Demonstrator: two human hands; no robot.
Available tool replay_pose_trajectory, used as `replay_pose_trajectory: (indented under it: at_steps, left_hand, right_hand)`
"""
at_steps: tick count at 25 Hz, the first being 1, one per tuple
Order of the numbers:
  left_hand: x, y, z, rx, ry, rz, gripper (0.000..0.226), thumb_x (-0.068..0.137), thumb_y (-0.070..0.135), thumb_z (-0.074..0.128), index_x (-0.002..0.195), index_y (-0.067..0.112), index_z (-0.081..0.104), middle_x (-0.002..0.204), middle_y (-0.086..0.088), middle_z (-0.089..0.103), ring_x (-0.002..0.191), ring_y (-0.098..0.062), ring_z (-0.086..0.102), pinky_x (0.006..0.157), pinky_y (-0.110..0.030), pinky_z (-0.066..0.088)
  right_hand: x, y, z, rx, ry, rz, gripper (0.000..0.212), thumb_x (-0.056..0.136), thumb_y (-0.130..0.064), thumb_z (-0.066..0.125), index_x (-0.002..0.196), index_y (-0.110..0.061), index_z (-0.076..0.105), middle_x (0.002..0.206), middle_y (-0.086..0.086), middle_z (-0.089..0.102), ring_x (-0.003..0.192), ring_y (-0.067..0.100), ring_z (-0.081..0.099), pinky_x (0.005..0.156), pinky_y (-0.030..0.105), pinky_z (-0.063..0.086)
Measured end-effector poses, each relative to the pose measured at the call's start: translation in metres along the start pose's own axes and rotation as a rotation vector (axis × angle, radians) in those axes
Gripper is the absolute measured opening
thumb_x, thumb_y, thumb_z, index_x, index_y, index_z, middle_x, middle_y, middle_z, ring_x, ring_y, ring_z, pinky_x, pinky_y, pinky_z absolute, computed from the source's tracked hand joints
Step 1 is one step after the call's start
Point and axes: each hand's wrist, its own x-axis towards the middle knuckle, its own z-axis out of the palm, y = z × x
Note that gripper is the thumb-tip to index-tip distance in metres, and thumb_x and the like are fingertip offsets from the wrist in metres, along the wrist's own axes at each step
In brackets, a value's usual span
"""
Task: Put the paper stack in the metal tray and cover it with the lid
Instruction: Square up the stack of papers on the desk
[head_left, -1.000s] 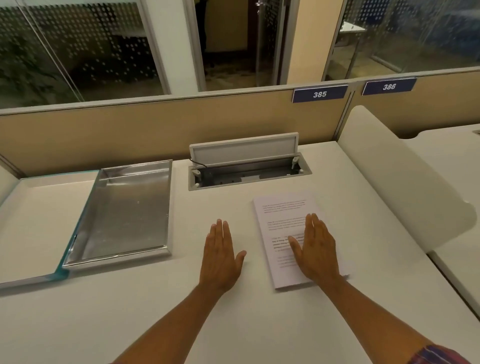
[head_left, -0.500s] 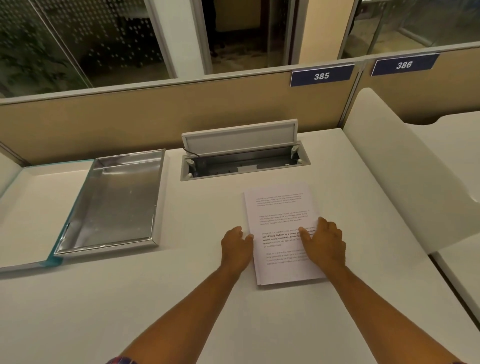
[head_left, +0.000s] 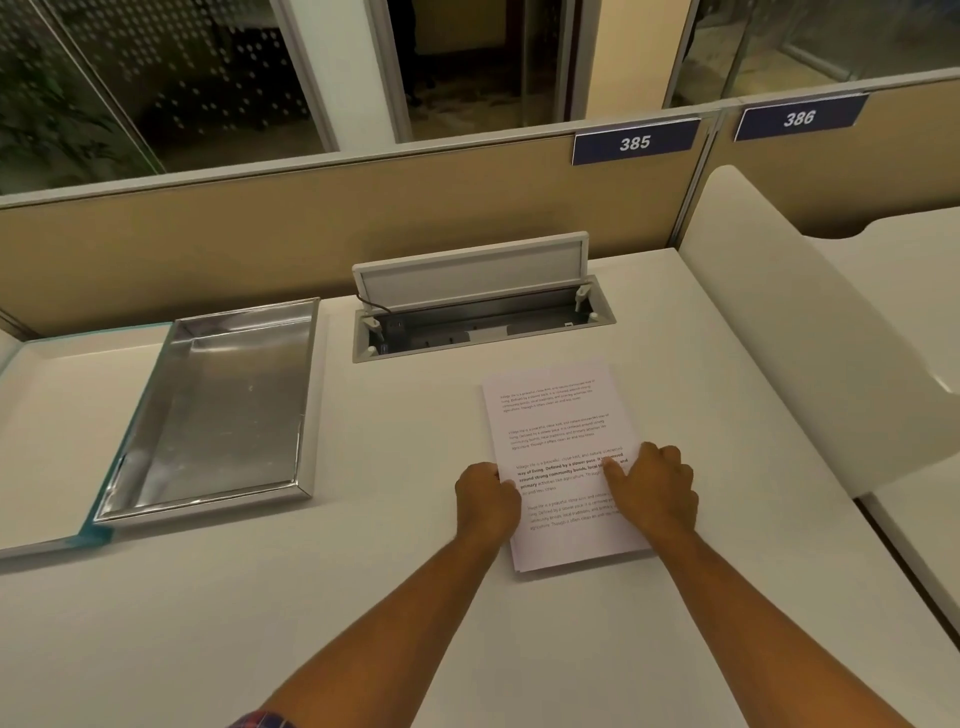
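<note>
White paper stack (head_left: 561, 457) lies flat on bench (head_left: 415, 597) w/ left hand (head_left: 485, 501) curled at its left edge & right hand (head_left: 655, 491) fingers (head_left: 613, 470) bent on top, gripping not yet lifting; next: lift, carry left to empty metal tray (head_left: 218, 410), well apart.

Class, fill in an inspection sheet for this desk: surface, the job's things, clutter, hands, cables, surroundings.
Surface: white desk, bare in front.
Job's things: paper stack flat on desk; metal tray empty, left of it; glass lid under and beside tray.
Clutter: nothing seen.
Hands: left hand at stack's left edge; right hand on its right side.
Cables: one dark cable at open socket box.
Surroundings: partition, labels 385 and 386.
</note>
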Motion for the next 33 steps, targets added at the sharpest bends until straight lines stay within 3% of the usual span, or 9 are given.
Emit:
replay_pose_trajectory:
  at_steps: [3,7,10,14,16,19,25,30,33]
  left_hand:
    - [-0.001,0.007,0.004,-0.133,0.007,-0.1,0.021,0.096,0.006,0.055,0.101,0.003,0.074,0.103,-0.006,0.077,0.074,-0.013,0.067,0.052,-0.02,0.048]
    - [0.002,0.014,0.001,-0.281,0.013,-0.206,0.009,0.092,0.006,0.062,0.083,0.008,0.064,0.092,-0.005,0.073,0.073,-0.018,0.069,0.051,-0.021,0.051]
    - [0.009,0.019,-0.004,-0.455,-0.045,-0.284,0.007,0.09,-0.001,0.073,0.092,0.005,0.071,0.093,-0.01,0.077,0.077,-0.024,0.076,0.055,-0.027,0.059]
    - [0.013,0.023,0.005,-0.302,-0.063,-0.247,0.033,0.088,0.002,0.073,0.121,0.001,0.07,0.121,-0.017,0.075,0.107,-0.037,0.074,0.09,-0.05,0.065]
    - [0.008,0.024,0.013,-0.135,0.015,-0.188,0.041,0.088,0.009,0.069,0.129,0.005,0.066,0.134,-0.014,0.065,0.121,-0.037,0.066,0.099,-0.051,0.061]
    - [0.005,0.029,0.016,-0.108,0.051,-0.131,0.044,0.088,0.01,0.068,0.131,0.006,0.064,0.136,-0.013,0.062,0.118,-0.035,0.067,0.097,-0.049,0.062]
    - [0.01,0.029,0.008,-0.335,-0.084,-0.165,0.044,0.079,-0.002,0.075,0.121,0.007,0.071,0.117,-0.013,0.079,0.099,-0.035,0.078,0.088,-0.055,0.066]
    - [0.009,0.03,0.01,-0.438,-0.052,-0.119,0.042,0.076,-0.001,0.084,0.103,0.012,0.054,0.111,-0.011,0.074,0.095,-0.031,0.078,0.082,-0.054,0.068]
    - [0.013,0.024,0.008,-0.47,-0.087,-0.108,0.042,0.08,0.0,0.081,0.11,0.008,0.053,0.116,-0.012,0.073,0.098,-0.03,0.078,0.085,-0.053,0.067]
  right_hand:
    - [0.002,-0.003,-0.002,-0.001,-0.027,0.013,0.061,0.095,-0.057,0.06,0.131,-0.009,0.055,0.133,0.014,0.052,0.126,0.038,0.051,0.098,0.054,0.05]
    - [0.004,-0.003,-0.001,-0.011,-0.03,0.024,0.062,0.094,-0.057,0.061,0.131,-0.008,0.054,0.133,0.014,0.05,0.126,0.038,0.05,0.098,0.055,0.05]
    - [0.005,-0.003,-0.002,0.0,-0.036,0.029,0.063,0.093,-0.057,0.062,0.132,-0.008,0.054,0.133,0.014,0.05,0.127,0.037,0.05,0.098,0.056,0.051]
    - [0.007,-0.002,-0.005,0.042,-0.055,0.037,0.066,0.091,-0.059,0.066,0.134,-0.01,0.052,0.135,0.013,0.05,0.129,0.037,0.049,0.099,0.057,0.05]
    - [0.007,0.0,-0.006,0.069,-0.056,0.047,0.069,0.09,-0.059,0.068,0.135,-0.011,0.051,0.136,0.013,0.05,0.13,0.037,0.049,0.099,0.057,0.05]
    - [0.008,0.001,-0.007,0.08,-0.056,0.051,0.072,0.088,-0.06,0.069,0.137,-0.011,0.05,0.137,0.013,0.05,0.13,0.037,0.049,0.099,0.057,0.051]
    - [0.01,0.003,-0.006,0.096,-0.059,0.053,0.075,0.087,-0.061,0.071,0.14,-0.013,0.049,0.139,0.011,0.05,0.131,0.035,0.049,0.099,0.057,0.051]
    - [0.013,0.005,-0.004,0.085,-0.062,0.053,0.075,0.086,-0.062,0.071,0.139,-0.014,0.049,0.138,0.011,0.05,0.13,0.034,0.051,0.097,0.056,0.052]
    - [0.014,0.006,-0.003,0.091,-0.062,0.053,0.076,0.085,-0.063,0.071,0.139,-0.014,0.05,0.137,0.01,0.051,0.129,0.034,0.051,0.096,0.056,0.053]
